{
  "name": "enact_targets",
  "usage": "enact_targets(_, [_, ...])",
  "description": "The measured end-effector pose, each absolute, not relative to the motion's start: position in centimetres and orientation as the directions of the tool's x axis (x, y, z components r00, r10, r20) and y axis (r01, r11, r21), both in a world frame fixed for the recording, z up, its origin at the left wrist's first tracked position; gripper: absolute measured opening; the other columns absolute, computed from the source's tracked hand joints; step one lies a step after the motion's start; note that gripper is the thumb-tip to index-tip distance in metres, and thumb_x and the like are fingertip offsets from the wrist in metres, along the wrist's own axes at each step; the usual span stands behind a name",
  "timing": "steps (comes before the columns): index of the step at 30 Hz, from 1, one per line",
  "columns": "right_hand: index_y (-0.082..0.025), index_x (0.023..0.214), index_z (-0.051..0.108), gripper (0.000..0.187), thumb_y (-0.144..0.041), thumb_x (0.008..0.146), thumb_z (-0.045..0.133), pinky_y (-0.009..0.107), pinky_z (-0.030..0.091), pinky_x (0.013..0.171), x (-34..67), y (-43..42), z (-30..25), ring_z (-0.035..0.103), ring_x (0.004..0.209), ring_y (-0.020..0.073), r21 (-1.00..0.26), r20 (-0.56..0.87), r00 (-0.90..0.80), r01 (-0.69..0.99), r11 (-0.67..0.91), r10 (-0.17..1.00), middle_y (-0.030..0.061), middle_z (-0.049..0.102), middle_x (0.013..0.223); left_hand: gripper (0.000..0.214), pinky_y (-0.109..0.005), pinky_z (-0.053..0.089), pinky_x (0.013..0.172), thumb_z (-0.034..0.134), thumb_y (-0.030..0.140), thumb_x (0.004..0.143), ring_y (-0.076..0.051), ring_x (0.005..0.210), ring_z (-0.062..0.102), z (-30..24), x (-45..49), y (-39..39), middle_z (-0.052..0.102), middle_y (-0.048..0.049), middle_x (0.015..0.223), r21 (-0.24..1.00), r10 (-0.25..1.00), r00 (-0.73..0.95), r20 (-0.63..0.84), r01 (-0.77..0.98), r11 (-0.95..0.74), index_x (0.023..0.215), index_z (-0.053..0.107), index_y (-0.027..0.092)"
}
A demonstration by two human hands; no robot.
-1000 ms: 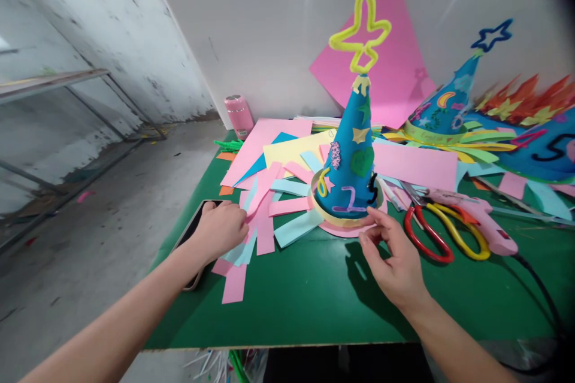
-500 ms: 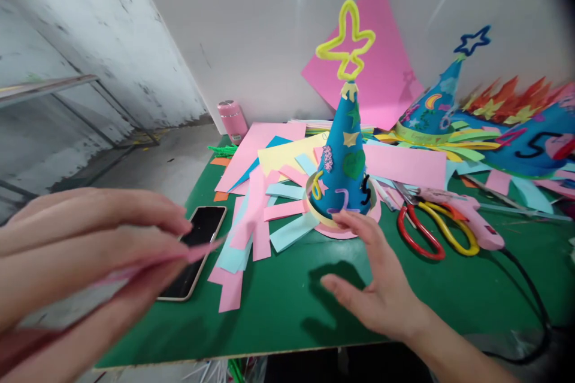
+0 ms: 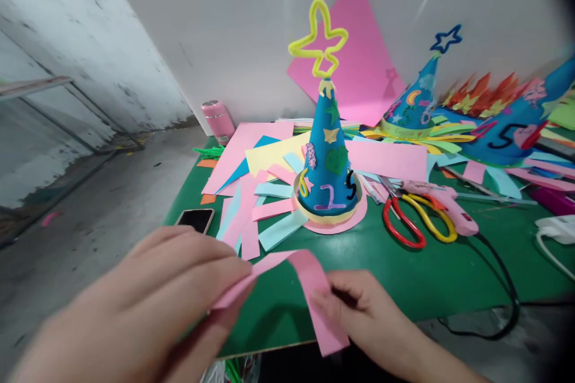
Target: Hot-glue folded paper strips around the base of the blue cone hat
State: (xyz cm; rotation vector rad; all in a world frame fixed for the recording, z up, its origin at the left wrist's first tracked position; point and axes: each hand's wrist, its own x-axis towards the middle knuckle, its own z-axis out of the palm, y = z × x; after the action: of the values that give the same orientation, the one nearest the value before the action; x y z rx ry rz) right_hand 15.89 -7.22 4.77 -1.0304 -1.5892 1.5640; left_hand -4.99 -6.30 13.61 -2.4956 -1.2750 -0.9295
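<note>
A bent pink paper strip (image 3: 309, 272) spans my two hands above the front of the table. My left hand (image 3: 179, 287) pinches one end of it. Near the other end, the thumb and fingers of my right hand (image 3: 359, 305) are closed on the strip, its tip hanging below them. Just behind stands a blue paper cone hat (image 3: 330, 131) topped with a yellow pipe-cleaner shape (image 3: 320, 36). Pink and light blue strips (image 3: 281, 230) fan out from the left of its brim. A phone (image 3: 196, 219) lies partly hidden behind my left hand.
Red-and-yellow scissors (image 3: 404, 221) and a pink glue gun (image 3: 453, 209) with a black cord lie at right on the green table (image 3: 395, 275). More decorated hats (image 3: 413, 99) stand at the back right. A pink bottle (image 3: 218, 121) is by the white panel (image 3: 215, 42). Someone's arm shows beyond it.
My right hand has left the space beside the hat's brim and taken hold of the pink strip. My left hand has moved right with its end. The view has shifted slightly.
</note>
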Motion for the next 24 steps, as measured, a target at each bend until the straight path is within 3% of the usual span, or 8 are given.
enact_targets(1, [-0.015,0.061,0.053,0.032,-0.039,0.082,0.047,0.021,0.023,0.047,15.8,-7.0,4.5,0.030,0.051,0.0074,-0.992,-0.111,-0.426,-0.005,-0.124,0.898,-0.0044,0.034,0.055,0.014,-0.031,0.043,0.068,0.048,0.026,0.080,-0.014,0.066,0.055,13.3,-4.3,-6.3,0.063,0.0040,0.072,-0.005,0.605,0.619,0.501,0.701,-0.713,0.085,0.061,0.030])
enact_targets(2, [-0.014,0.063,0.054,0.032,-0.041,0.081,0.049,0.021,0.023,0.047,15.8,-6.6,4.2,0.030,0.051,0.0072,-0.976,-0.150,-0.397,-0.088,-0.200,0.906,-0.0044,0.035,0.056,0.016,-0.033,0.041,0.071,0.047,0.022,0.080,-0.015,0.067,0.056,12.8,-3.6,-6.4,0.063,0.0028,0.072,-0.098,0.510,0.677,0.530,0.646,-0.757,0.087,0.060,0.027])
enact_targets(5, [-0.014,0.064,0.055,0.030,-0.041,0.078,0.054,0.021,0.026,0.049,16.1,-5.2,3.7,0.031,0.050,0.0069,-0.912,-0.206,-0.325,-0.279,-0.301,0.923,-0.0044,0.040,0.055,0.022,-0.038,0.037,0.078,0.041,0.012,0.079,-0.020,0.077,0.057,10.3,-1.5,-6.5,0.065,-0.0016,0.076,-0.196,0.471,0.721,0.508,0.629,-0.752,0.085,0.061,0.021])
enact_targets(9, [-0.015,0.059,0.055,0.026,-0.035,0.076,0.057,0.020,0.030,0.049,16.7,-3.4,3.2,0.036,0.049,0.0069,-0.834,-0.243,-0.325,-0.411,-0.368,0.914,-0.0053,0.041,0.050,0.022,-0.042,0.037,0.079,0.041,0.010,0.081,-0.023,0.082,0.057,6.7,0.4,-5.9,0.065,-0.0065,0.081,-0.165,0.471,0.695,0.543,0.638,-0.752,0.087,0.062,0.014])
enact_targets(19, [-0.015,0.062,0.054,0.022,-0.030,0.078,0.055,0.017,0.030,0.042,17.6,-1.9,1.5,0.036,0.044,0.0044,-0.805,-0.259,-0.387,-0.419,-0.419,0.885,-0.0054,0.043,0.049,0.023,-0.047,0.031,0.094,0.045,0.008,0.080,-0.028,0.106,0.052,3.1,1.4,-2.7,0.063,-0.0138,0.101,-0.176,0.412,0.762,0.499,0.555,-0.813,0.097,0.060,0.008])
enact_targets(24, [-0.015,0.068,0.054,0.021,-0.032,0.081,0.053,0.017,0.034,0.045,17.4,-2.1,0.8,0.041,0.047,0.0050,-0.805,-0.272,-0.409,-0.399,-0.439,0.871,-0.0043,0.047,0.054,0.025,-0.047,0.030,0.097,0.050,0.025,0.082,-0.029,0.104,0.055,2.0,1.4,-2.9,0.066,-0.0121,0.099,-0.094,0.429,0.741,0.516,0.547,-0.832,0.098,0.061,0.008])
